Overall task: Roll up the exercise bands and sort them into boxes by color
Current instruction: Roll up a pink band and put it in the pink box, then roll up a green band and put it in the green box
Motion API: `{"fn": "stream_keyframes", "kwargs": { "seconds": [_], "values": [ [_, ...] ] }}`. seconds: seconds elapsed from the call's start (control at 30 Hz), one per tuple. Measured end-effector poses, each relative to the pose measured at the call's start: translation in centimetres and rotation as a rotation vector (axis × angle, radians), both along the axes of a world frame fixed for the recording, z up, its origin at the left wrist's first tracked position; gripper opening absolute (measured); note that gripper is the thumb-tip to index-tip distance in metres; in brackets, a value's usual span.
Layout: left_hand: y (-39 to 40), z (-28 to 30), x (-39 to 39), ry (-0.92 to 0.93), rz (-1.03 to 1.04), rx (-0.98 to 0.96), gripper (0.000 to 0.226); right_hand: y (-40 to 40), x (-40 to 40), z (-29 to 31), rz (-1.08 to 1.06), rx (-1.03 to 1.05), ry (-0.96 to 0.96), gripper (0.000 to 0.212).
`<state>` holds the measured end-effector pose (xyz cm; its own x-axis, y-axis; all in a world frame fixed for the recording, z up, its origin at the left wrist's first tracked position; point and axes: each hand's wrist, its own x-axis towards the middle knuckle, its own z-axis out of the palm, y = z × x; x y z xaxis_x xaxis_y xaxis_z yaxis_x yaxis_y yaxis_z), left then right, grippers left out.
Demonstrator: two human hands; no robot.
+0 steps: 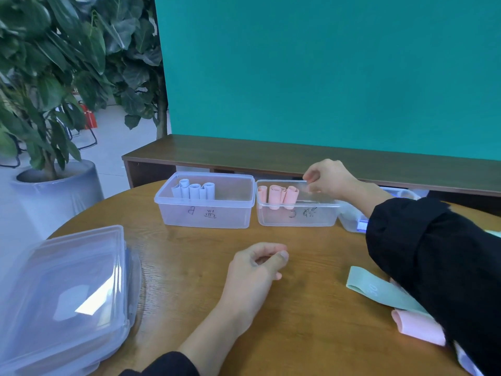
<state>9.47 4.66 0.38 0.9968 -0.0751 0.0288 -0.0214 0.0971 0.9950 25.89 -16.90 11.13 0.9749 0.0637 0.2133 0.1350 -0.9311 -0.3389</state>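
Observation:
Two clear boxes stand side by side at the far side of the round wooden table (189, 267). The left box (206, 215) holds several rolled pale blue bands (193, 189). The right box (298, 218) holds three rolled pink bands (279, 196). My right hand (330, 177) hovers over that box's far right rim with curled fingers, and I see nothing in them. My left hand (257, 270) rests on the table, fingers loosely curled and holding nothing. Unrolled bands lie at the right: a green band (379, 290), a pink band (417, 327) and a pale blue band (466, 362), all partly under my sleeve.
A stack of clear box lids (67, 294) lies at the table's near left. A third clear box (352, 218) stands behind my right arm, mostly hidden. Beyond the table are a low wooden shelf (271, 153), a teal wall and a potted plant (54, 185).

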Motion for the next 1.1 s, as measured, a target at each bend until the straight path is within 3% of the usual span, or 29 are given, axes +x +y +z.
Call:
{"fn": "stream_keyframes", "kwargs": {
  "seconds": [0.4, 0.53, 0.73, 0.8, 1.0, 1.1],
  "values": [
    [-0.1, -0.5, -0.1, -0.097, -0.020, 0.145, 0.012, -1.7, -11.4, -0.6, 0.041, 0.080, -0.064, 0.017],
    [-0.6, -0.1, -1.2, -0.198, -0.097, 0.371, 0.013, -2.8, -16.2, -2.8, 0.018, 0.043, 0.038, 0.022],
    [-1.4, 0.6, -3.9, -0.250, -0.302, 0.657, 0.042, -4.0, -21.3, -6.7, -0.077, -0.018, 0.195, 0.052],
    [-1.5, 0.7, -5.1, -0.258, -0.316, 0.735, 0.045, -3.9, -22.1, -7.7, -0.105, -0.002, 0.166, 0.052],
    [-1.7, 0.0, -7.8, -0.282, -0.193, 0.719, 0.038, -3.6, -22.5, -9.7, -0.159, 0.038, -0.043, 0.023],
    [-1.7, -0.1, -7.9, -0.240, -0.114, 0.646, 0.032, -3.5, -22.6, -9.4, -0.178, 0.026, -0.092, 0.025]
  ]
}}
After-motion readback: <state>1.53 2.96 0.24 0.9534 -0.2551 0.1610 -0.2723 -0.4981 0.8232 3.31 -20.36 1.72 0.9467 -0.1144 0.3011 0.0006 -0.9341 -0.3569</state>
